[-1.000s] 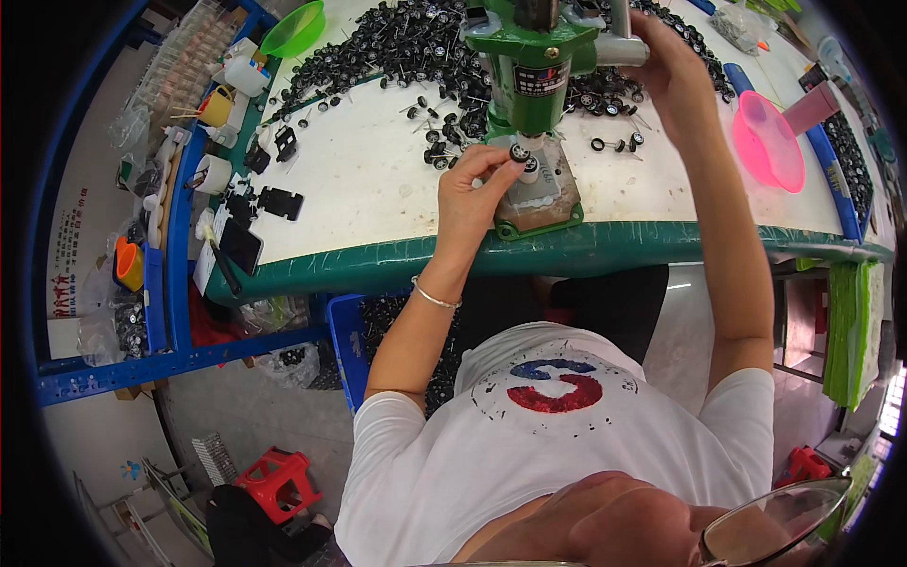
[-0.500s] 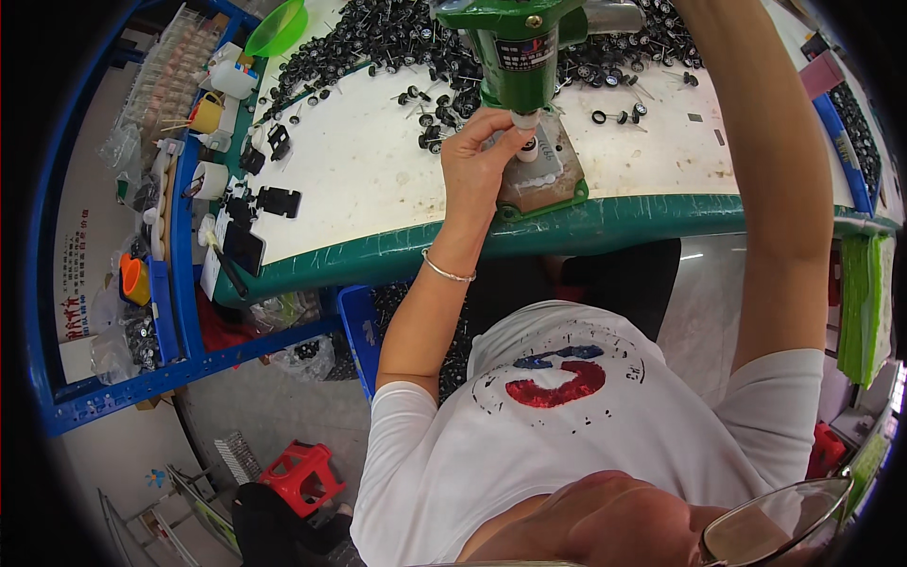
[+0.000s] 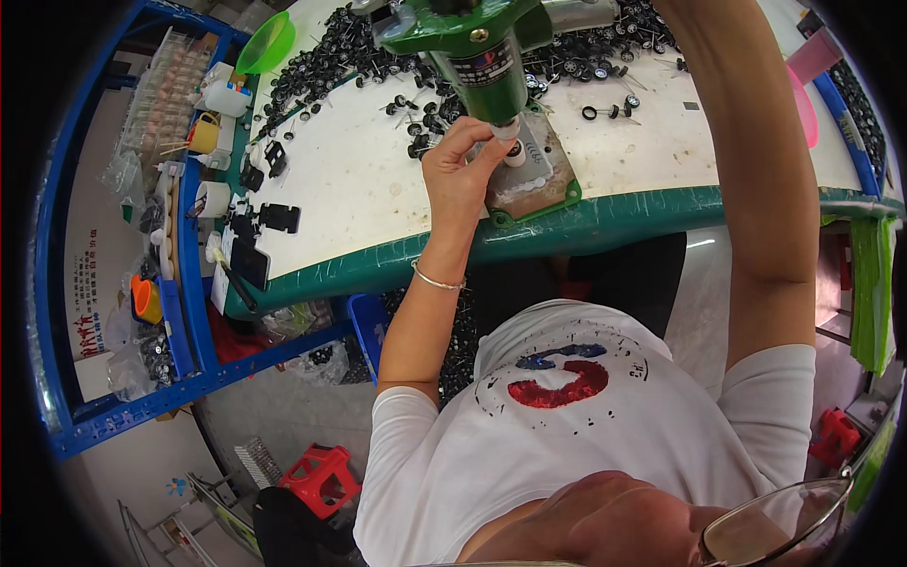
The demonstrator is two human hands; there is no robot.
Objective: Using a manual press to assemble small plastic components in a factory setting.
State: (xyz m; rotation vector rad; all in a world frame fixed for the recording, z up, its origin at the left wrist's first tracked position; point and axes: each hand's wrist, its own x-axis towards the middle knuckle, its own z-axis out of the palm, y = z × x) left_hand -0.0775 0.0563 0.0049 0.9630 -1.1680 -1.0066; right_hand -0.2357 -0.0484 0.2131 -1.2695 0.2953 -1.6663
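My left hand (image 3: 457,178), with a bracelet on its wrist, reaches under the head of a green hand press (image 3: 484,80). Its thumb and forefinger are closed together beside the white press tip (image 3: 505,130); what they pinch is hidden. Just below the tip, a short white post (image 3: 515,159) with a small dark part on top stands on the press base (image 3: 557,180), next to the fingertips. My right arm (image 3: 765,161) stretches up past the top edge, so my right hand is out of sight.
Many small black wheels with metal pins (image 3: 331,71) are heaped across the far table. A green bowl (image 3: 267,42) sits far left, above a phone (image 3: 249,264). Blue shelving (image 3: 194,331) borders the left side; a pink bowl (image 3: 803,109) lies beyond my right arm.
The view has shifted, so the press and table sit farther left, and the pink bowl now shows. My left fingers stay at the press tip, with more of the white post uncovered.
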